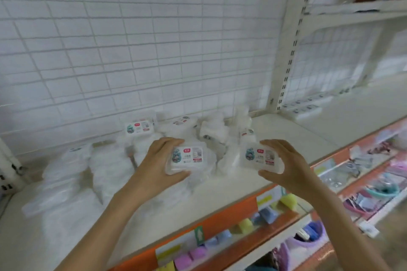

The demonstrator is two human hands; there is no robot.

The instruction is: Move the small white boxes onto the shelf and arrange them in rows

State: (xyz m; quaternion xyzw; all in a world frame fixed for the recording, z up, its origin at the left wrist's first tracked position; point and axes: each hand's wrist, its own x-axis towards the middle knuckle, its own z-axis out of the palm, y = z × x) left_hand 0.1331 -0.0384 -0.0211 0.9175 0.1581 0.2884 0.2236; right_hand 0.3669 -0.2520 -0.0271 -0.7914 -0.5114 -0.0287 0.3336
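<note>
Two small white boxes held over the shelf, one in each of the hands

The left hand [155,161] grips a small white box [187,158] by its ends, label up; the right hand [286,164] clasps a second white box [261,157] the same way, and both sit just above the white shelf [286,132], near its front edge. Behind them more boxes [139,126] lie in a loose heap against the wire grid back panel [132,39], some upright, some tipped; blur merges them with the white shelf, so their count and edges are hard to make out. Below the orange shelf edge [231,213], bins hold small pastel items [244,224], blurred and partly cut off by the frame
</note>
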